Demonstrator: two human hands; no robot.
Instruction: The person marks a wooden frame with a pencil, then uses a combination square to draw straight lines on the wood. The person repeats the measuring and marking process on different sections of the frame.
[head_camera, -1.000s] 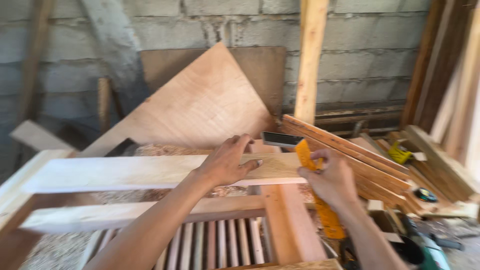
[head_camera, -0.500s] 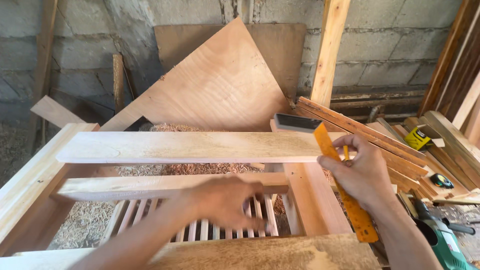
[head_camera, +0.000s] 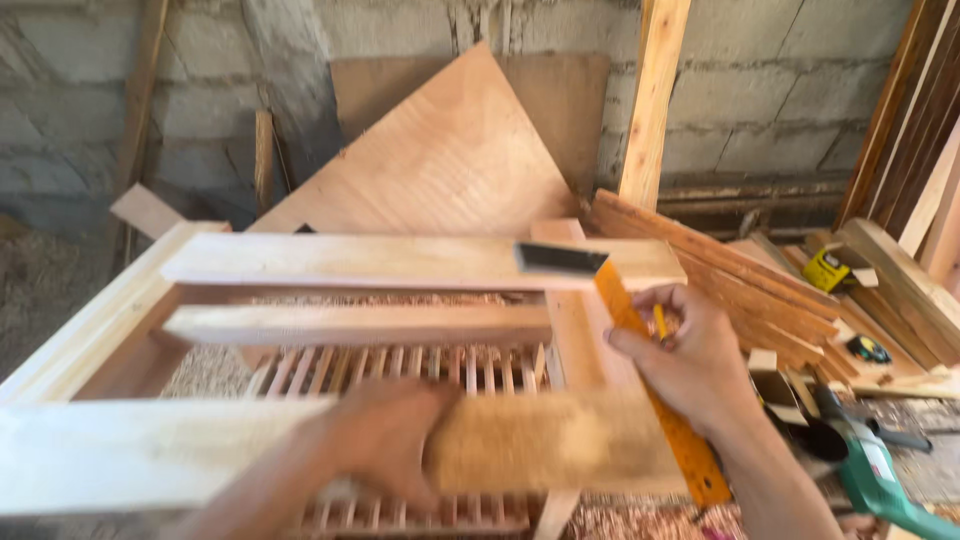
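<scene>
We see our left hand (head_camera: 385, 440) laid palm down on a pale wooden board (head_camera: 300, 450) that runs across the near edge of the view; the fingers are spread over the top of the board rather than wrapped round it, and the hand is blurred, so we cannot tell how firmly it presses. Our right hand (head_camera: 690, 365) is closed around an orange square (head_camera: 650, 385) with a black head, and a yellow pencil (head_camera: 659, 322) pokes up between the fingers of that same hand. The orange blade runs slantwise from the black head, which rests on the far board (head_camera: 400, 262), down past the right end of the near board. Between those two boards lies a third one (head_camera: 350, 323), parallel to them, and all three cross a wooden frame (head_camera: 95, 325) with a row of thin slats (head_camera: 400, 370) showing below. Wood shavings lie under and around the slats. Behind the frame a large triangular sheet of plywood (head_camera: 450, 150) leans against a grey block wall (head_camera: 770, 90), and an upright post (head_camera: 655, 100) stands beside it. To the right are stacked planks (head_camera: 720, 265), a yellow tape measure (head_camera: 827, 270) resting on them, and a green power tool (head_camera: 880, 480) near the lower corner.
</scene>
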